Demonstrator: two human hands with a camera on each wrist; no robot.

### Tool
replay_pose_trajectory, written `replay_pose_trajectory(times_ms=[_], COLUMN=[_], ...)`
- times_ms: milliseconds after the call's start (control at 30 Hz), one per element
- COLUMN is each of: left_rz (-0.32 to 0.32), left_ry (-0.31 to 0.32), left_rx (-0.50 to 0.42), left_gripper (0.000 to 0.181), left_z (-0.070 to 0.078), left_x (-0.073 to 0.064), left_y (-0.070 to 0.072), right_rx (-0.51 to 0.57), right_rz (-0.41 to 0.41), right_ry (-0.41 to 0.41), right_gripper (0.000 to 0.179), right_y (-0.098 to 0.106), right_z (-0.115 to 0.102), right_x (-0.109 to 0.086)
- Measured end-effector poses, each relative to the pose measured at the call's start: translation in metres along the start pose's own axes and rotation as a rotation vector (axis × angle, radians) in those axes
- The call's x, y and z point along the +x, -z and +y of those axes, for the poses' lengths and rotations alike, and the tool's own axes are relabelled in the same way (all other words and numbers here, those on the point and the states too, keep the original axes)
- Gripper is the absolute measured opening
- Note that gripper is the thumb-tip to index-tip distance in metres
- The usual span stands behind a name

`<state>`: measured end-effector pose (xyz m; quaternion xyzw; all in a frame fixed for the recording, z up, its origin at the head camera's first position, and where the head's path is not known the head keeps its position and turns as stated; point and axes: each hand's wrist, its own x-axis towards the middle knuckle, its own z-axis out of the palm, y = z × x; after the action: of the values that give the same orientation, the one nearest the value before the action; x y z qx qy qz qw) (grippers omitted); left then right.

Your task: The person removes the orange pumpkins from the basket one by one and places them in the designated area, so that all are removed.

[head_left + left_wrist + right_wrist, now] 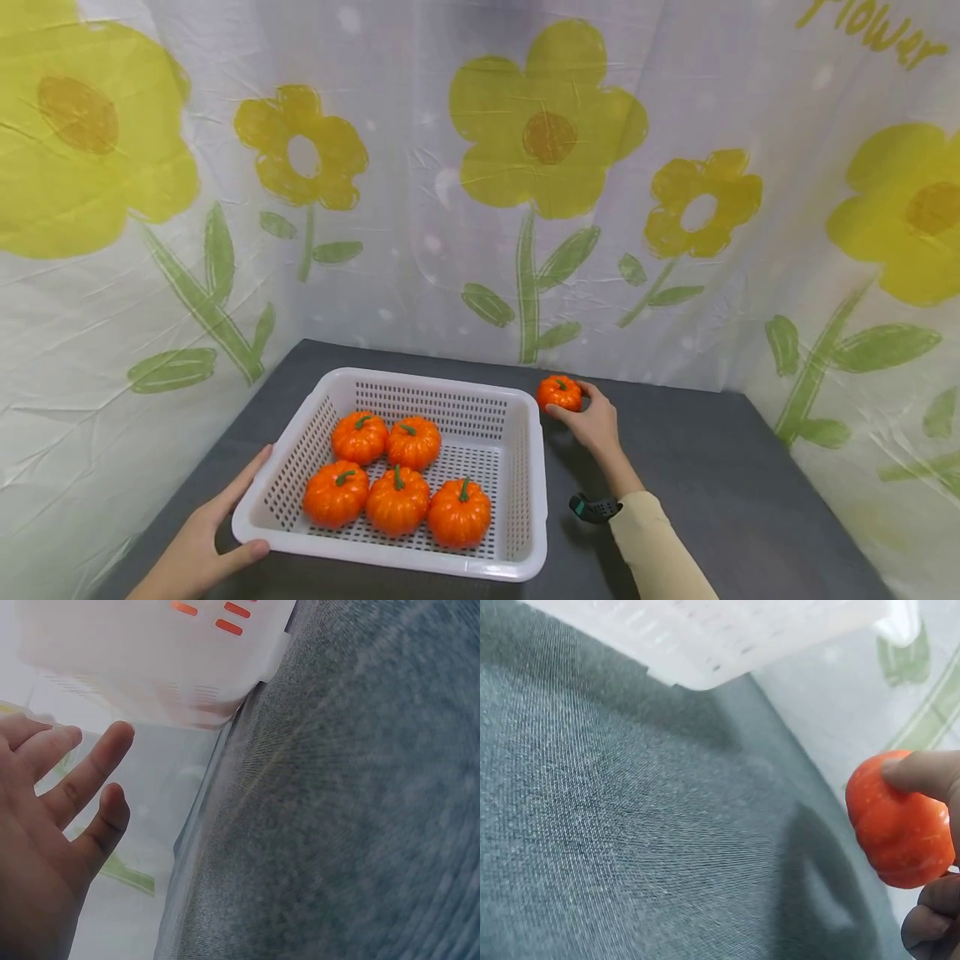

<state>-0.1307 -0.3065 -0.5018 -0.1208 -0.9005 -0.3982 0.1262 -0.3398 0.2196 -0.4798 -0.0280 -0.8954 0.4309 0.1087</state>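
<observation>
My right hand (pixel 596 418) grips a small orange pumpkin (pixel 559 393) with a green stem, just past the back right corner of the white plastic basket (pixel 528 467). The right wrist view shows the thumb pressed on the pumpkin (pixel 896 825), which is raised over the dark cloth. Several similar pumpkins (pixel 397 502) sit inside the basket, toward its left and front. At the basket's front left corner is my left hand (pixel 191 542), thumb at the rim and fingers stretched along the outer side. Its fingers are loosely spread in the left wrist view (pixel 60 817).
A dark cloth-covered table (pixel 697 492) lies under everything and extends to the right of the basket. White curtains (pixel 405 275) printed with yellow flowers hang at the back and both sides. A black band (pixel 594 508) is on the right wrist.
</observation>
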Motion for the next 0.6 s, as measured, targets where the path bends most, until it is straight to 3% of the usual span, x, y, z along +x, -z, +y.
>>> replay_pose_trajectory(times_ms=[300,600], left_rz=[0.008,0.009], left_ry=[-0.008,-0.003], left_rx=[0.031,0.003], left_gripper=[0.099,0.099], left_z=[0.002,0.002], left_x=[0.000,0.000], left_y=[0.000,0.000], right_rx=[-0.035,-0.030], right_rz=[-0.019,-0.017], right_ry=[-0.006,-0.014], right_gripper=[0.081,0.085], right_y=[-0.017,-0.022], right_z=[0.008,0.009], right_x=[0.004,0.001])
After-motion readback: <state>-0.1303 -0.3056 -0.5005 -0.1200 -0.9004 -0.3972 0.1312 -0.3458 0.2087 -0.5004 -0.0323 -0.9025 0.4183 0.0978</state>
